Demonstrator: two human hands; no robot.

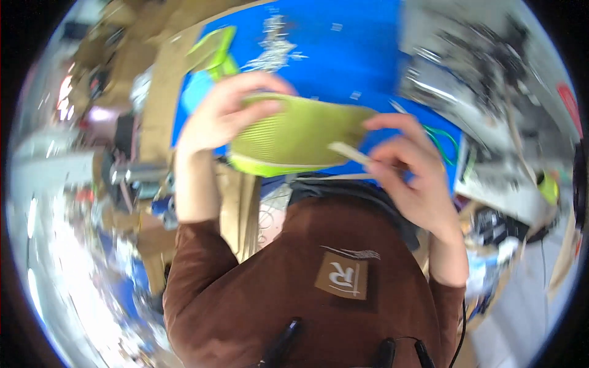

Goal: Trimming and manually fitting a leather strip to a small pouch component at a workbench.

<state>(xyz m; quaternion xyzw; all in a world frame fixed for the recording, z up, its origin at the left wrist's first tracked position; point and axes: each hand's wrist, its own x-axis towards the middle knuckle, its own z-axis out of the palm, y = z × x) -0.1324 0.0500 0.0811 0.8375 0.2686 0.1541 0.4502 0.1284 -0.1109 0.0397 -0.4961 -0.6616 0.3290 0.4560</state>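
Note:
A lime-green fabric piece (296, 135), ribbed at its left end and shaped like a shoe upper, is held up in front of me. My left hand (236, 110) grips its left end, thumb on the near face and fingers behind the top edge. Between the thumb and fingers of my right hand (411, 165) is a narrow cream strip (348, 151), whose free end lies over the fabric's right part. The right index finger reaches to the fabric's right tip; whether it touches is blurred.
Under my hands is a blue work mat (368, 43). On it lie a pile of small pale strips (273, 49), another lime-green piece (215, 52) and a green cord loop (445, 144). Metal parts (429, 73) crowd the grey surface to the right. Cardboard (161, 110) borders the left.

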